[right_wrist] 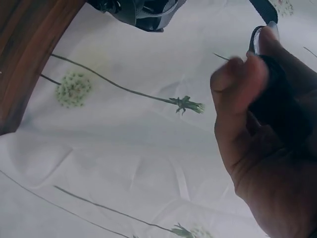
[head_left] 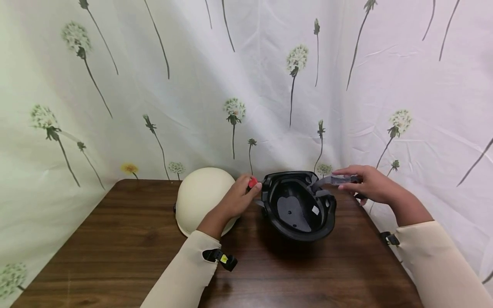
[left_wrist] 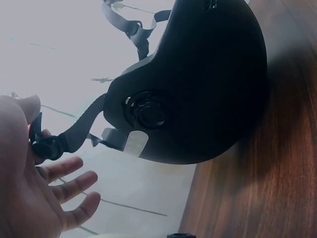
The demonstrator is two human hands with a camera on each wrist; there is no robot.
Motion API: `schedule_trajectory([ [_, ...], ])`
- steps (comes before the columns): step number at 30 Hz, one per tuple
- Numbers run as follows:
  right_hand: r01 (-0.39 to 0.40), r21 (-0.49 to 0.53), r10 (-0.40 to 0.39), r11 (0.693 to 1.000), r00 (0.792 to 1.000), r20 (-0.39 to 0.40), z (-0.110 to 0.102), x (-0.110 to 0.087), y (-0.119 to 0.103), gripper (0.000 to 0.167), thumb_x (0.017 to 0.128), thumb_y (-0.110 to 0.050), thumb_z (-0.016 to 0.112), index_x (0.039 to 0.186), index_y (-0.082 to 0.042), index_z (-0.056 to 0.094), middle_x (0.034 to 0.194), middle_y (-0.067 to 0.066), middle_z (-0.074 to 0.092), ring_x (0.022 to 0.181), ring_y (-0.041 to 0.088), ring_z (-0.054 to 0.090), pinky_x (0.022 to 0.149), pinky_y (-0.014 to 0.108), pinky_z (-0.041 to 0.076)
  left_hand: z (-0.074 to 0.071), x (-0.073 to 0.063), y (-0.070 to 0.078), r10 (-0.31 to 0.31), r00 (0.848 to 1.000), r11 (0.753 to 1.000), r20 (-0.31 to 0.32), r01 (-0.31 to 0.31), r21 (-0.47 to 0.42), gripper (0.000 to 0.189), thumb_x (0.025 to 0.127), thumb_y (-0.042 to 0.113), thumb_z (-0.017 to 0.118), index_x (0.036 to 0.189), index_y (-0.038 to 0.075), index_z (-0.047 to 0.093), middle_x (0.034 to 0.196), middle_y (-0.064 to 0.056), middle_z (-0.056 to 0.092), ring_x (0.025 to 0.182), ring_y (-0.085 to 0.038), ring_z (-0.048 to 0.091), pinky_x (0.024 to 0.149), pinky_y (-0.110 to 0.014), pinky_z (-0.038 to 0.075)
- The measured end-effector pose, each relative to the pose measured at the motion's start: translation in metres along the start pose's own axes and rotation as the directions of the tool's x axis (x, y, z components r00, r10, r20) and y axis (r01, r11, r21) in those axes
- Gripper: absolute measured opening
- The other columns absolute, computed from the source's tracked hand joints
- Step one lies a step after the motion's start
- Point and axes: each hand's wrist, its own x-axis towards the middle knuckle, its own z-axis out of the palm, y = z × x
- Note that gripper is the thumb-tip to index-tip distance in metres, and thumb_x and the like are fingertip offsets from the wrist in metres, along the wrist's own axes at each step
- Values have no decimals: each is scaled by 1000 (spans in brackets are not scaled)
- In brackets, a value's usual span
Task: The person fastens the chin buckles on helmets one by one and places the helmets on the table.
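Note:
A black helmet (head_left: 296, 209) lies upside down on the table, its padded inside facing up. My left hand (head_left: 240, 194) pinches the buckle (left_wrist: 47, 146) on one chin strap (left_wrist: 84, 126), left of the helmet; a red part of it shows in the head view. In the left wrist view the other fingers are spread loosely. On the far side, my right hand (head_left: 371, 184) pinches the other strap (head_left: 325, 180), pulled out to the right, with a clear plastic-looking piece along it. Just behind my left hand stands a cream helmet (head_left: 204, 196), dome up.
The dark brown wooden table (head_left: 127, 239) ends at the back and right against a white curtain (head_left: 185, 85) printed with dandelions. The cream helmet stands close to the black one, with my left forearm in front of it.

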Motion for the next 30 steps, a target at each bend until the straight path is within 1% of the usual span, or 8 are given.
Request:
schedule_trajectory([
  [6, -1, 11, 1, 1000, 1000, 0, 3, 5, 6, 62, 90, 1, 80, 147, 0, 57, 100, 13, 59, 52, 13, 55, 48, 31, 47, 1, 0, -1, -4, 1000, 1000, -1, 4, 8, 30, 112, 30, 53, 94, 5, 51, 126, -18, 55, 114, -32, 53, 100, -46, 44],
  [8, 3, 45, -3, 999, 1000, 10, 4, 6, 7, 64, 87, 4, 80, 147, 2, 55, 107, 14, 56, 59, 11, 61, 53, 30, 48, 2, -1, -1, -3, 1000, 1000, -3, 3, 6, 31, 112, 30, 52, 93, 5, 51, 127, -18, 55, 115, -32, 53, 101, -47, 45],
  [11, 26, 98, -28, 995, 999, 18, 5, 6, 8, 61, 85, 9, 79, 142, 3, 57, 107, 16, 54, 73, 12, 68, 61, 30, 53, 1, -2, -1, 0, 1000, 1000, 0, 0, 3, 33, 113, 30, 50, 91, 6, 50, 127, -19, 55, 116, -32, 53, 101, -48, 45],
  [16, 51, 173, -56, 984, 998, 23, 6, 6, 10, 49, 82, 16, 75, 128, 3, 64, 105, 18, 53, 85, 11, 67, 66, 30, 56, 2, -1, -1, 2, 1000, 1000, 12, -2, 1, 33, 113, 30, 49, 91, 6, 49, 127, -19, 54, 114, -32, 52, 100, -48, 44],
  [20, 74, 154, -74, 985, 997, -6, 6, 6, 10, 39, 84, 13, 76, 121, 3, 67, 98, 16, 58, 83, 12, 68, 66, 31, 56, 2, -2, -1, 3, 1000, 1000, 12, -3, 4, 30, 113, 29, 50, 94, 5, 52, 129, -20, 54, 116, -33, 53, 102, -49, 45],
  [23, 74, 141, -69, 987, 997, -36, 7, 6, 9, 39, 86, 7, 80, 123, 4, 68, 93, 13, 61, 80, 13, 69, 66, 31, 56, 2, -2, 0, 6, 1000, 1000, 7, -7, 7, 30, 112, 28, 50, 93, 5, 52, 131, -20, 55, 117, -34, 54, 103, -50, 45],
  [27, 81, 118, -74, 990, 995, -66, 8, 8, 7, 41, 84, 0, 86, 121, 3, 70, 92, 12, 67, 77, 14, 67, 68, 28, 55, 2, -2, 0, 0, 1000, 1000, 7, 0, 5, 31, 113, 29, 50, 94, 5, 53, 133, -20, 55, 119, -34, 54, 104, -50, 45],
  [30, 92, 126, -85, 988, 994, -64, 10, 8, 9, 40, 81, -4, 90, 116, 1, 72, 96, 14, 72, 83, 14, 69, 73, 26, 55, 3, -2, 0, -8, 1000, 1000, 14, 8, -1, 31, 113, 30, 50, 99, 4, 56, 134, -20, 54, 120, -34, 54, 104, -50, 45],
])
